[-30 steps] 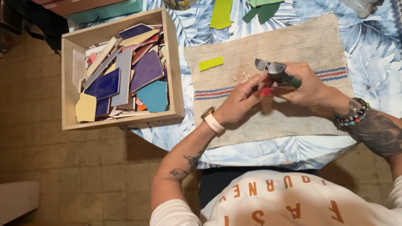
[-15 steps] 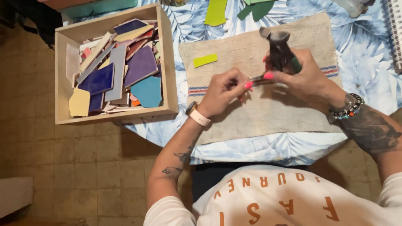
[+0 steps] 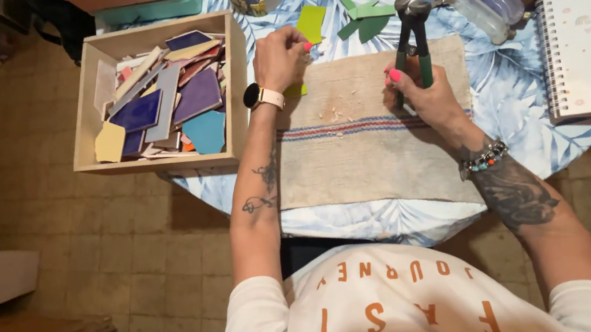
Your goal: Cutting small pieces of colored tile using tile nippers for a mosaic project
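We see a round table under a blue leaf-print cloth [image 3: 359, 218], a woven linen mat [image 3: 374, 143] laid across it. Left of the mat sits a wooden box of coloured tile pieces [image 3: 156, 93]. Our right hand [image 3: 428, 95] grips green-handled tile nippers [image 3: 413, 42], long axis pointing away from us. Our left hand [image 3: 280, 56], the nearer one, pinches closed over a yellow-green tile piece [image 3: 295, 90] at the mat's far-left corner, well left of the nippers.

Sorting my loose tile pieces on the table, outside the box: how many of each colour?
Green pieces: 3
Yellow-green pieces: 2, one partly hidden under the left hand
Total: 5
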